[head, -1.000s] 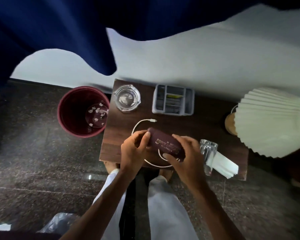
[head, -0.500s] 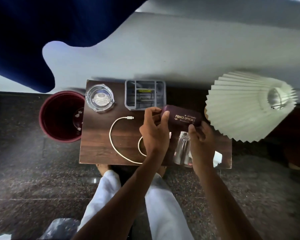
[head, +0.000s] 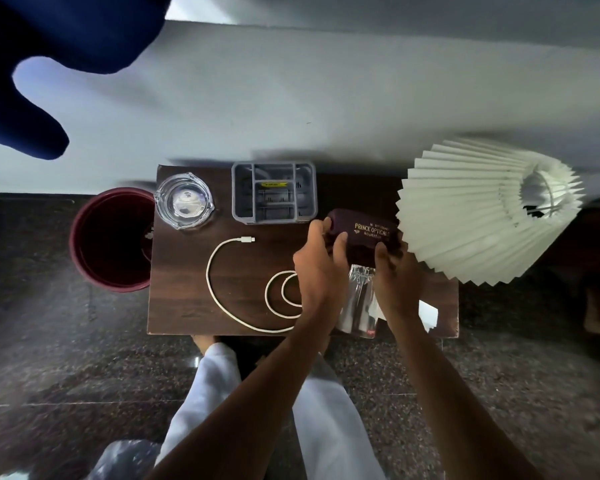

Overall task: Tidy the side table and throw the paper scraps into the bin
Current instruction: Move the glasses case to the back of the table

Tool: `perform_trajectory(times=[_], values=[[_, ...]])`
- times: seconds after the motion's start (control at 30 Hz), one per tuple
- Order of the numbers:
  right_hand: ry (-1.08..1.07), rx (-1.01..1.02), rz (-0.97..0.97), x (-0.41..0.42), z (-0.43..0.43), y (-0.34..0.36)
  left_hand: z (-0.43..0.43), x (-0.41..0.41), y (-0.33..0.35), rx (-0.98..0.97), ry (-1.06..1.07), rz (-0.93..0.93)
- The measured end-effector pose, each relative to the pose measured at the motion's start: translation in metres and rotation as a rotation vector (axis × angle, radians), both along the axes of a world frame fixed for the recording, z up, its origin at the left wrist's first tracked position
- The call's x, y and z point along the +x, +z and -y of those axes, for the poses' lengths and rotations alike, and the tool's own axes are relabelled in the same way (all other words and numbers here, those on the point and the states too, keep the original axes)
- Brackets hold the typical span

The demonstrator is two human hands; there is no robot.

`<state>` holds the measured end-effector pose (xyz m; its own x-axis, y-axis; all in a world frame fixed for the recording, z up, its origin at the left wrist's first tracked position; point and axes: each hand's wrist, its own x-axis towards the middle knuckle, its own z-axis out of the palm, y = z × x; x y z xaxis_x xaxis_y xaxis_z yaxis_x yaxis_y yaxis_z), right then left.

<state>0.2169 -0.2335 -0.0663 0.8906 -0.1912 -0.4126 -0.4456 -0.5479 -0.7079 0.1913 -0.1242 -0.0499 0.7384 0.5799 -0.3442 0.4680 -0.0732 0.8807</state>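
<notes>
A dark maroon glasses case [head: 364, 228] with gold lettering is at the back right of the wooden side table [head: 187, 299], close to the lamp. My left hand [head: 321, 268] grips its left end and my right hand [head: 395, 275] holds its right end from below. Left of the table stands a red bin [head: 97, 237] with a few white scraps inside. A white charging cable [head: 219, 282] lies in loops on the table's middle. White paper [head: 428, 315] lies at the front right, partly hidden by my right forearm.
A glass ashtray [head: 184, 200] sits at the back left and a grey organiser tray [head: 274, 192] at the back middle. A clear drinking glass [head: 359, 303] stands between my wrists. A pleated white lampshade [head: 482, 213] overhangs the right side. The floor is dark stone.
Both hands carried the glasses case from the table's front middle to the back right beside the lamp. The cable it lay on is now uncovered. The view shifted right.
</notes>
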Motion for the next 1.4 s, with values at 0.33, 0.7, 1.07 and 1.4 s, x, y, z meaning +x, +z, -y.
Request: perform_trajectory(times=[0.33,0.7,1.07,1.4], values=[[0.089,-0.197,-0.166,0.023,-0.005,-0.012,-0.003,0.014,-0.025,-0.069,-0.327,-0.226],[0.089,-0.185,-0.252,0.06,-0.021,-0.033,-0.009,0.063,-0.04,-0.452,-0.139,-0.283],[0.117,-0.159,-0.29,0.067,-0.021,-0.035,-0.008,0.062,-0.058,-0.433,-0.122,-0.277],[0.164,-0.225,-0.26,0.049,-0.003,-0.034,-0.01,0.025,-0.046,-0.198,-0.302,-0.272]])
